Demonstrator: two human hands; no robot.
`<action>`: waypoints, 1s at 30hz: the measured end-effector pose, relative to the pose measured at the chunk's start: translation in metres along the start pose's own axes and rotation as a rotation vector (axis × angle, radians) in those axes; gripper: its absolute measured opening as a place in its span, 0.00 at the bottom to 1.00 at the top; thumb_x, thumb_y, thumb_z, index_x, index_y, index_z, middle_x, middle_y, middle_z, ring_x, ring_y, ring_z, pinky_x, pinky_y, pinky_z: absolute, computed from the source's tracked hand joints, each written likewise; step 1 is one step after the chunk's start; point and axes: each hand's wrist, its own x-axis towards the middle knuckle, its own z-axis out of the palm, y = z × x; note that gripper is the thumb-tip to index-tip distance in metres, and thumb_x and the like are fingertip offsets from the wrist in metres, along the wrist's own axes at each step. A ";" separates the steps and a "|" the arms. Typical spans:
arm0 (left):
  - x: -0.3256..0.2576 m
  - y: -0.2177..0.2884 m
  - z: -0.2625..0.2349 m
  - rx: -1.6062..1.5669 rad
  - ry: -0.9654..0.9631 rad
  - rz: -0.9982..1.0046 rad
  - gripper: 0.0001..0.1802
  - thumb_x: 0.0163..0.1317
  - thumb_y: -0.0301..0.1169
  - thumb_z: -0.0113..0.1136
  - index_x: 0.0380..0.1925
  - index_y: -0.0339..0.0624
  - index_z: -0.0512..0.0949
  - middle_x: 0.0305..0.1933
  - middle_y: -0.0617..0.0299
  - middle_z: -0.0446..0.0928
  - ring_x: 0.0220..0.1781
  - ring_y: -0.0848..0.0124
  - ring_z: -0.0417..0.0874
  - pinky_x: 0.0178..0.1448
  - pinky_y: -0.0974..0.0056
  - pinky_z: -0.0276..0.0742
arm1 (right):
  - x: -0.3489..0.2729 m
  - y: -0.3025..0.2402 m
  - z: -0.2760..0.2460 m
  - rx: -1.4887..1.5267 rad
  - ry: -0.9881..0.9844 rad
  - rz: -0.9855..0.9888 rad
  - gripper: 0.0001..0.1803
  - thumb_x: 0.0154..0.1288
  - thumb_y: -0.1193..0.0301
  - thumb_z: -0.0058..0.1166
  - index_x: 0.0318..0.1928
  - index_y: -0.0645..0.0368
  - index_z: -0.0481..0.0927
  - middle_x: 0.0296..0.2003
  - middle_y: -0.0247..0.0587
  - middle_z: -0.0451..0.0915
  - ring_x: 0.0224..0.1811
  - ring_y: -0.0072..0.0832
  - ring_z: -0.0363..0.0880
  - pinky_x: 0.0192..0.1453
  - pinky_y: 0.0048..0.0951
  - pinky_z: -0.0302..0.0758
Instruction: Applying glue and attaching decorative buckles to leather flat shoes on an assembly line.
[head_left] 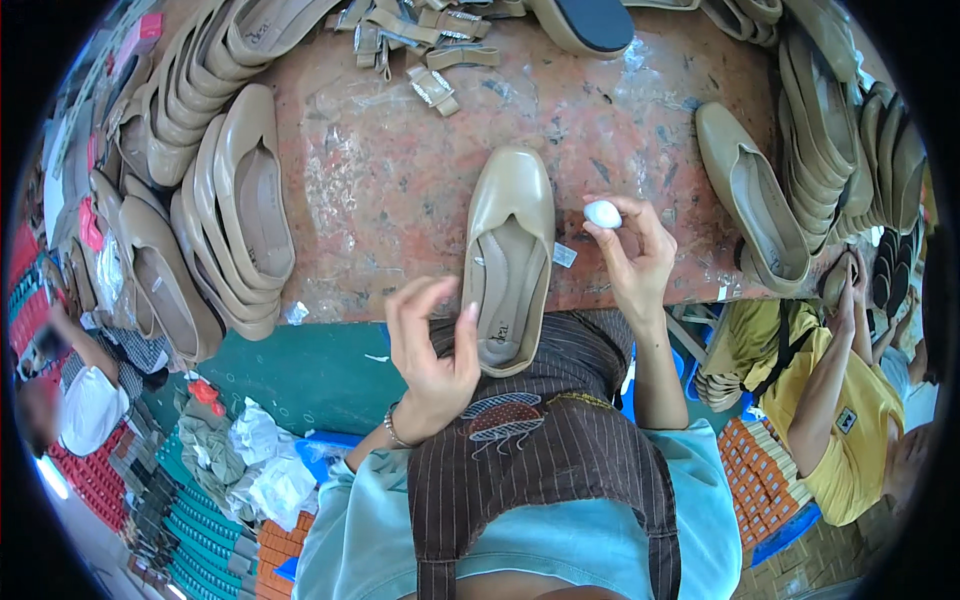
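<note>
A beige slip-on shoe [512, 185] lies at the table's front edge with its toe pointing away and its opening up. The heel end overhangs the edge, close to my apron. Beside its left side, my left hand [432, 340] holds nothing; the thumb and fingers are spread apart. To the right of the shoe, my right hand [645, 262] pinches a small white rounded lump [602, 214] between thumb and fingers, above the table. What the lump is made of cannot be made out. A small clear strip [564, 255] sits against the shoe's right side.
Nested beige shoes [255, 195] line the table's left side, and more shoes [750, 195] stand at the right. Beige bows [435, 90] with shiny trim lie at the far side, near a dark-soled shoe [590, 22]. A person in yellow [830, 400] works at the right.
</note>
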 end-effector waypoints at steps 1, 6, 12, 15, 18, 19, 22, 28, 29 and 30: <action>0.002 0.006 0.000 -0.267 -0.080 -0.111 0.18 0.60 0.18 0.56 0.51 0.31 0.70 0.52 0.51 0.68 0.49 0.66 0.75 0.53 0.65 0.74 | -0.001 -0.003 -0.001 -0.091 0.022 -0.054 0.11 0.55 0.84 0.59 0.41 0.66 0.80 0.37 0.43 0.82 0.39 0.26 0.81 0.40 0.24 0.79; 0.025 0.014 0.041 -1.139 -0.213 -0.830 0.24 0.64 0.19 0.50 0.60 0.27 0.62 0.61 0.49 0.65 0.64 0.63 0.70 0.68 0.64 0.65 | 0.005 -0.009 0.002 -0.256 -0.029 -0.216 0.14 0.49 0.81 0.64 0.39 0.62 0.82 0.34 0.40 0.83 0.35 0.30 0.80 0.36 0.28 0.77; 0.036 -0.002 0.087 -1.627 0.047 -0.851 0.15 0.63 0.18 0.50 0.50 0.31 0.69 0.54 0.57 0.73 0.56 0.69 0.75 0.64 0.65 0.68 | 0.007 -0.010 0.003 -0.332 -0.038 -0.259 0.16 0.46 0.76 0.67 0.40 0.60 0.83 0.34 0.39 0.82 0.34 0.33 0.79 0.36 0.32 0.76; 0.039 -0.006 0.088 -1.674 0.045 -0.887 0.11 0.62 0.18 0.51 0.45 0.34 0.71 0.49 0.59 0.76 0.53 0.71 0.75 0.62 0.65 0.69 | 0.011 -0.009 0.007 -0.366 -0.069 -0.308 0.16 0.46 0.75 0.67 0.40 0.59 0.83 0.33 0.39 0.81 0.33 0.34 0.78 0.36 0.31 0.76; 0.040 -0.005 0.089 -1.643 0.041 -0.896 0.12 0.61 0.17 0.51 0.45 0.33 0.72 0.48 0.60 0.77 0.53 0.71 0.75 0.62 0.64 0.68 | 0.015 -0.010 0.007 -0.405 -0.099 -0.327 0.16 0.47 0.73 0.66 0.40 0.58 0.83 0.31 0.38 0.80 0.32 0.33 0.77 0.34 0.31 0.75; 0.040 -0.004 0.090 -1.629 0.045 -0.895 0.12 0.61 0.17 0.51 0.45 0.34 0.72 0.48 0.60 0.77 0.53 0.71 0.75 0.63 0.64 0.67 | 0.016 -0.011 0.007 -0.430 -0.109 -0.335 0.15 0.48 0.73 0.66 0.40 0.57 0.83 0.30 0.37 0.79 0.31 0.33 0.77 0.33 0.31 0.74; 0.039 -0.003 0.092 -1.592 0.096 -0.911 0.09 0.63 0.18 0.52 0.43 0.35 0.75 0.48 0.58 0.78 0.50 0.73 0.77 0.59 0.66 0.71 | 0.020 -0.015 0.008 -0.465 -0.131 -0.351 0.14 0.49 0.71 0.65 0.39 0.57 0.83 0.28 0.36 0.77 0.28 0.32 0.75 0.31 0.32 0.73; 0.041 -0.003 0.092 -1.576 0.043 -0.895 0.09 0.62 0.17 0.50 0.43 0.35 0.73 0.48 0.59 0.77 0.52 0.70 0.76 0.62 0.63 0.68 | 0.023 -0.017 0.006 -0.517 -0.165 -0.355 0.13 0.50 0.71 0.64 0.38 0.57 0.83 0.26 0.36 0.76 0.27 0.32 0.73 0.29 0.32 0.71; 0.041 -0.002 0.091 -1.575 0.046 -0.899 0.09 0.62 0.17 0.50 0.43 0.35 0.73 0.48 0.59 0.77 0.52 0.70 0.76 0.62 0.63 0.68 | 0.023 -0.018 0.006 -0.516 -0.168 -0.352 0.13 0.50 0.71 0.64 0.38 0.57 0.83 0.26 0.36 0.76 0.27 0.32 0.73 0.29 0.32 0.71; 0.042 -0.001 0.091 -1.578 0.049 -0.891 0.10 0.62 0.18 0.50 0.43 0.35 0.73 0.48 0.59 0.77 0.52 0.69 0.76 0.62 0.62 0.68 | 0.023 -0.019 0.007 -0.520 -0.175 -0.348 0.12 0.50 0.71 0.64 0.38 0.57 0.83 0.26 0.36 0.76 0.27 0.32 0.73 0.29 0.32 0.71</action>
